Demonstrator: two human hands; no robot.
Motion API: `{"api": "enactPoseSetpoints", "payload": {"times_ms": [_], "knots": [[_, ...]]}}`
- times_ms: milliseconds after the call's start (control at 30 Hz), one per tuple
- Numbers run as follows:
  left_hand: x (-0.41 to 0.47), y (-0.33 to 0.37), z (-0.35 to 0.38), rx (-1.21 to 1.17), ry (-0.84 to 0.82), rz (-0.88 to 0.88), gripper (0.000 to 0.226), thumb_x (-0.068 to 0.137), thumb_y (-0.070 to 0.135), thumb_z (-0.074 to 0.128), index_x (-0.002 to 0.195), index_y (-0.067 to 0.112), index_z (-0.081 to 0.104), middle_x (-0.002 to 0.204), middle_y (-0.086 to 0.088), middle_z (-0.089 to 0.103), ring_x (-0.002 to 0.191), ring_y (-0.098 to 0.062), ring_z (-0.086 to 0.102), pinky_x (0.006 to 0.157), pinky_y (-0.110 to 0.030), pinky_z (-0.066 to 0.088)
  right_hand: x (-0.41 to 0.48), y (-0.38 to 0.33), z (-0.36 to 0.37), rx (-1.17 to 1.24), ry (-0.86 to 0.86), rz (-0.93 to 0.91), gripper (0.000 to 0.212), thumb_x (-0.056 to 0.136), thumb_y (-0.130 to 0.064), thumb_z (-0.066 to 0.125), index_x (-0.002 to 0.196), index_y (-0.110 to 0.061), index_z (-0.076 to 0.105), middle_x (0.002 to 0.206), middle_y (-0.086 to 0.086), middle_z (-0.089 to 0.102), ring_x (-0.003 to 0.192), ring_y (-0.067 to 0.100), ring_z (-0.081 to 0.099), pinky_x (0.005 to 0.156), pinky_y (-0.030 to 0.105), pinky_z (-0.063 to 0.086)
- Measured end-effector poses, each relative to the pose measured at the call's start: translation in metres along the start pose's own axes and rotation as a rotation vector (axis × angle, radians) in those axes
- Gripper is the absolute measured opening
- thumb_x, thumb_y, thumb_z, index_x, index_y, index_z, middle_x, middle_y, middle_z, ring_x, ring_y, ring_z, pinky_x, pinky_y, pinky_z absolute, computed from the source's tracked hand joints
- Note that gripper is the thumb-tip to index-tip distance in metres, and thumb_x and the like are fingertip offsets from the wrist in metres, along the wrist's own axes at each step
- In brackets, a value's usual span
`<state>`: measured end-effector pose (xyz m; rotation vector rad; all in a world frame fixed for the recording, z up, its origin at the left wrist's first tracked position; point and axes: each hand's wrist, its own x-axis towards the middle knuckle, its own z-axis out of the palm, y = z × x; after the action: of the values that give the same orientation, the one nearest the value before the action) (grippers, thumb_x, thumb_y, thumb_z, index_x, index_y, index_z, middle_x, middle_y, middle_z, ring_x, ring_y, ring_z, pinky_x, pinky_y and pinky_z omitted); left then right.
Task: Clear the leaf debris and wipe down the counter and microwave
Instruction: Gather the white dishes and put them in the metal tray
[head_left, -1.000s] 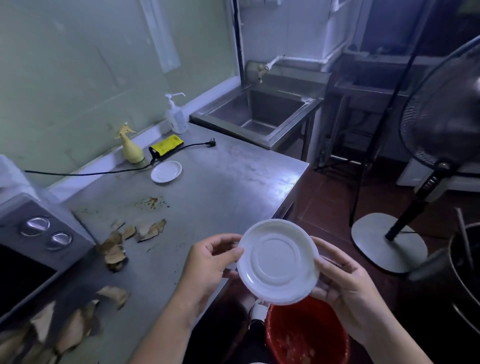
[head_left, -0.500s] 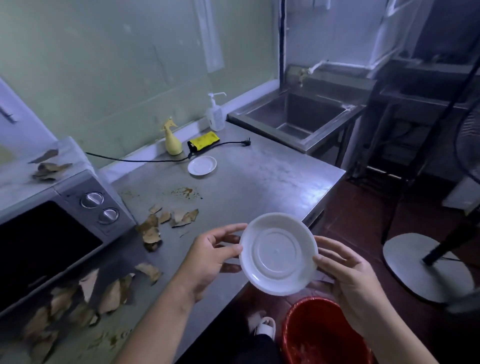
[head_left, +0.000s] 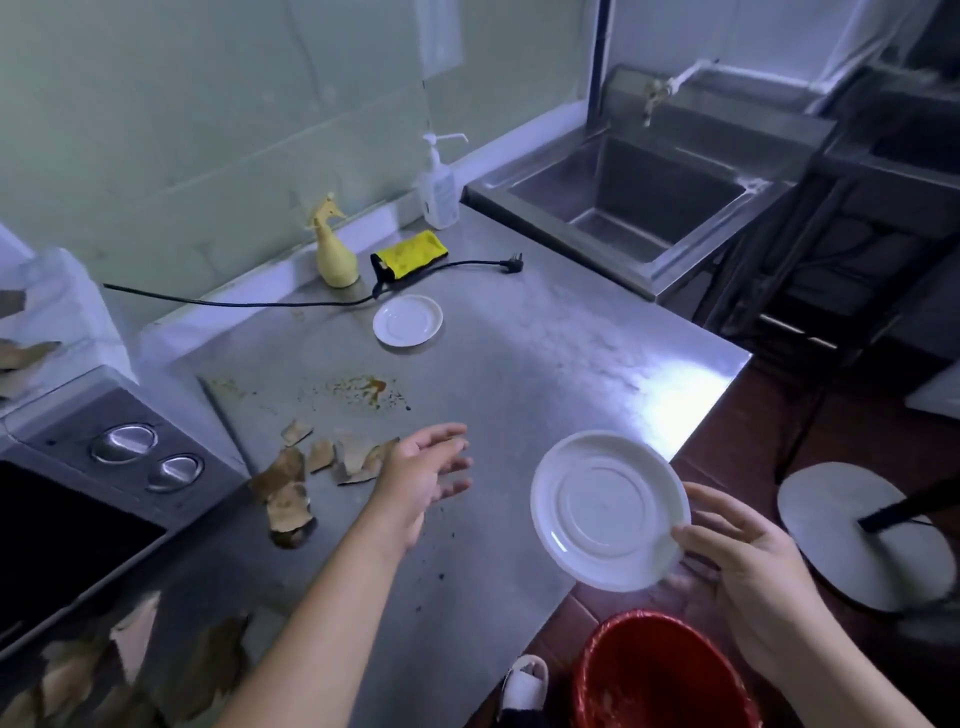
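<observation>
My right hand (head_left: 748, 577) grips a white saucer (head_left: 608, 512) by its right rim, tilted, near the steel counter's (head_left: 545, 374) front edge and above a red bucket (head_left: 660, 675). My left hand (head_left: 426, 470) hovers over the counter with fingers relaxed, holding nothing, just right of a pile of dry brown leaf pieces (head_left: 306, 470). More leaf pieces (head_left: 130, 660) lie at the near left in front of the microwave (head_left: 88, 483), and some leaf bits (head_left: 21, 358) sit on its top. A brown stain (head_left: 363, 389) marks the counter.
A second white saucer (head_left: 408, 319), a yellow spray bottle (head_left: 335, 249), a yellow cloth (head_left: 410, 254), a pump bottle (head_left: 439, 189) and a black power cord (head_left: 311, 299) sit at the back. A steel sink (head_left: 634, 197) adjoins on the right. A fan base (head_left: 862, 535) stands on the floor.
My left hand let go of the saucer and moved left over the counter toward the leaves. My right hand alone keeps the saucer. The view swung left and down.
</observation>
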<state>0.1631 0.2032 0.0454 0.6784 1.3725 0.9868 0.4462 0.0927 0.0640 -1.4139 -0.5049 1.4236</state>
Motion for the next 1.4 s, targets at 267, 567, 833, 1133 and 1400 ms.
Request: {"api": "enactPoseSetpoints", "payload": {"times_ms": [267,567,833,1133,1400], "knots": [[0.216,0.05,-0.042,0.22,0.348,-0.048,0.035,0.091,0.003,0.06,0.126,0.006,0.059,0.109,-0.013,0.058,0.093,-0.026,0.056,0.074,-0.038,0.057,0.068,-0.031,0.034,0.003,0.13,0.01,0.032,0.086,0.014,0.059,0.108,-0.008,0.068,0.097,0.016,0.073,0.056,0.014,0.067,0.047,0.031,0.056],[0.338,0.075,-0.046,0.19,0.563,-0.17,0.051,0.085,-0.009,0.06,0.133,0.001,0.049,0.134,-0.018,0.053,0.104,-0.035,0.062,0.074,-0.043,0.059,0.115,-0.03,0.044,0.028,0.235,0.026,0.036,0.084,0.014,0.06,0.11,-0.01,0.068,0.09,0.017,0.073,0.066,0.024,0.071,0.049,0.033,0.056],[0.329,0.083,-0.03,-0.007,0.641,-0.082,0.05,0.084,-0.011,0.042,0.122,0.012,0.064,0.124,-0.013,0.061,0.095,-0.036,0.063,0.055,-0.036,0.06,0.102,-0.035,0.024,0.029,0.285,0.022,0.033,0.085,0.008,0.063,0.103,-0.017,0.075,0.098,0.013,0.075,0.07,0.015,0.071,0.048,0.033,0.056],[0.168,0.066,-0.006,-0.152,0.24,0.073,0.039,0.088,-0.01,0.063,0.107,0.022,0.074,0.106,0.001,0.073,0.101,-0.021,0.067,0.061,-0.033,0.061,0.053,-0.035,-0.01,0.078,0.302,-0.001,0.034,0.091,0.004,0.059,0.111,-0.02,0.072,0.1,0.008,0.077,0.065,0.015,0.072,0.048,0.03,0.054],[-0.046,0.017,0.046,-0.121,-0.145,0.077,0.037,0.088,0.001,0.065,0.12,0.019,0.071,0.101,-0.004,0.072,0.093,-0.014,0.072,0.062,-0.033,0.059,-0.007,-0.021,-0.048,0.099,0.159,-0.037,0.029,0.092,0.0,0.063,0.111,-0.02,0.073,0.099,0.005,0.077,0.065,0.015,0.073,0.045,0.024,0.052]]}}
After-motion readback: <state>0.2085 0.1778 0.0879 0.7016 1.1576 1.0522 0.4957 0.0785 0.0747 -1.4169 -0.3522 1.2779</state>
